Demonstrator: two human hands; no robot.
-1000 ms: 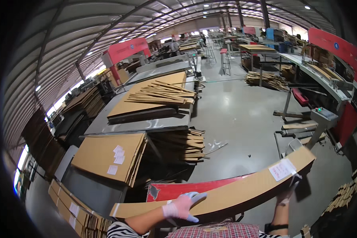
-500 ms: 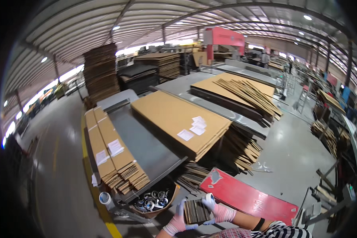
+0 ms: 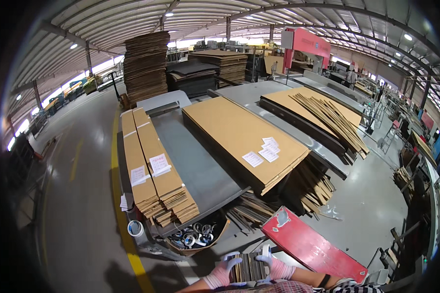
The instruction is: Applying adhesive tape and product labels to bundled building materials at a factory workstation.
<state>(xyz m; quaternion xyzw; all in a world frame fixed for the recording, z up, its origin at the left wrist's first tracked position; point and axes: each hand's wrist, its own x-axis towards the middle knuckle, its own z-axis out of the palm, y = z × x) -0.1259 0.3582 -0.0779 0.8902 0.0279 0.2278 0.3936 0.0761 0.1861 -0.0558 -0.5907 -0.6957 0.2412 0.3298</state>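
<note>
At the bottom of the head view, a bundle of thin brown and grey board strips [image 3: 249, 268] is held upright between my gloved hands, its layered ends showing. My left hand [image 3: 223, 273] closes around the bundle's left side. Against the right side presses my right hand [image 3: 276, 268], closed on it too. A roll of white tape [image 3: 266, 250] sits at the right hand's fingers. Just beyond lies a long red panel [image 3: 313, 244] with worn patches. To the left, a bin [image 3: 214, 246] holds used tape rings.
Two long cardboard stacks with paper slips [image 3: 141, 158] lie on a grey table [image 3: 193, 156]. Beside them is a wide board stack [image 3: 239, 134]. Loose strips [image 3: 332, 119] lie across another stack farther right. A white tape roll [image 3: 135, 228] hangs at the table's near corner.
My view has turned a little to the left and down, so the tables appear shifted right. Both hands still hold the strip bundle, now lower in the picture.
</note>
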